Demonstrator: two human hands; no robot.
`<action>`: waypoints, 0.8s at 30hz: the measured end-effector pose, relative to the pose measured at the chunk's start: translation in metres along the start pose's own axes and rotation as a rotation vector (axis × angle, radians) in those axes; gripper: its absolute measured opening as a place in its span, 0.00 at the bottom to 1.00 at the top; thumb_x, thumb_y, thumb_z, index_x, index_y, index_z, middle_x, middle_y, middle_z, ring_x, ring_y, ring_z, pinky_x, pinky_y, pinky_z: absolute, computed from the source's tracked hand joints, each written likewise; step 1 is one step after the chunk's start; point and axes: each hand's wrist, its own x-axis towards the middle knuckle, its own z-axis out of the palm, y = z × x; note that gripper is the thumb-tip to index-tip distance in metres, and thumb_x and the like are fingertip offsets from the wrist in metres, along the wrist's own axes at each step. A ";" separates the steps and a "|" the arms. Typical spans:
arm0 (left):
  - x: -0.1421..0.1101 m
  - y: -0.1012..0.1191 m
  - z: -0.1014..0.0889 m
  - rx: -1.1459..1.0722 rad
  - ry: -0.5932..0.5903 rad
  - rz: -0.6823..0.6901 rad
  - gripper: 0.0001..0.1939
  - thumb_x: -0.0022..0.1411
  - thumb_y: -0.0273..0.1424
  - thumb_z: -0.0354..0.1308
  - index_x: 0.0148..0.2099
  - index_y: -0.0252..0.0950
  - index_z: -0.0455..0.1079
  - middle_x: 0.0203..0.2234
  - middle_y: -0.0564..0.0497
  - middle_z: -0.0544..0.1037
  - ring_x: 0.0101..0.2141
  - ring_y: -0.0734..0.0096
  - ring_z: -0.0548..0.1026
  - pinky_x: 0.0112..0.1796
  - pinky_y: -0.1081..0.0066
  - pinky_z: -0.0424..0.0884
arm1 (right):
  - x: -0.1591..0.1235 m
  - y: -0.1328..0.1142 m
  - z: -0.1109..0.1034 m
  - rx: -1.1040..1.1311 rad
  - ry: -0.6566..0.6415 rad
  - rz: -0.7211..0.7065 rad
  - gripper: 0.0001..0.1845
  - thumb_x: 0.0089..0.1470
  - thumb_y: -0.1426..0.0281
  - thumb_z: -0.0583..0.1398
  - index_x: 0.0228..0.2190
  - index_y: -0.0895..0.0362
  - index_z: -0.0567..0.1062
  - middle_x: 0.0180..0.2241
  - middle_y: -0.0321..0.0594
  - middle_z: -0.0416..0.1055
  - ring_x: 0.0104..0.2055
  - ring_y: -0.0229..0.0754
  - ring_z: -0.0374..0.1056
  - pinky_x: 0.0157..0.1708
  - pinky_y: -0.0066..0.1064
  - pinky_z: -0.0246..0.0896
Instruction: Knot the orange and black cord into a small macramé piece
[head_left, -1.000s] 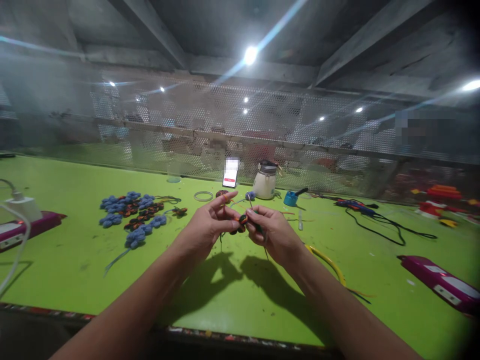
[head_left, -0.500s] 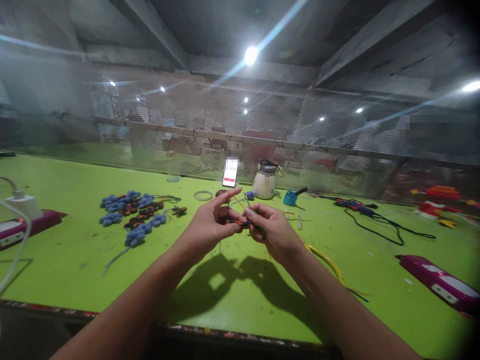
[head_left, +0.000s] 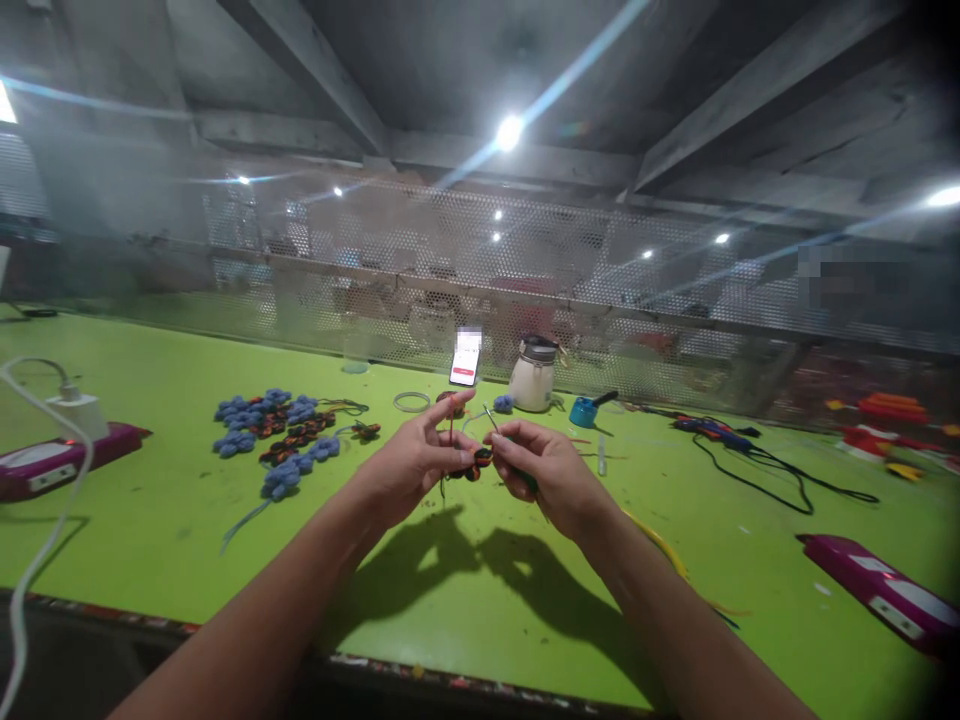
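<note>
Thumb and fingers of my left hand (head_left: 409,455) pinch a small black-and-orange crochet piece (head_left: 478,463) above the table. Orange-red yarn (head_left: 451,425) runs up from it over my raised left index finger. My right hand (head_left: 544,465) is closed around a crochet hook (head_left: 490,420), its metal tip pointing up and left, with a dark green handle partly hidden in the palm. The hook's tip stands free, just right of the yarn. My right fingertips meet the right edge of the crochet piece.
Blue and dark-orange crochet flowers (head_left: 281,475) lie left on the green table (head_left: 225,560). Behind my hands stand a phone (head_left: 465,360), a pale jar (head_left: 532,380) and a blue pot (head_left: 583,411). Purple power strips (head_left: 885,590) sit at both sides; dark cords (head_left: 757,460) lie right.
The hook's tip has come away from the yarn strand that ran to it. More of the crochet piece shows between my hands. The whole view has shifted slightly downward.
</note>
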 end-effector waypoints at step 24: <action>0.000 0.006 -0.003 0.259 -0.088 -0.009 0.47 0.41 0.14 0.59 0.63 0.33 0.48 0.27 0.50 0.72 0.29 0.72 0.70 0.34 0.69 0.64 | -0.007 -0.022 -0.029 -0.452 -0.275 -0.074 0.16 0.51 0.71 0.58 0.43 0.55 0.76 0.15 0.30 0.60 0.15 0.29 0.53 0.16 0.24 0.50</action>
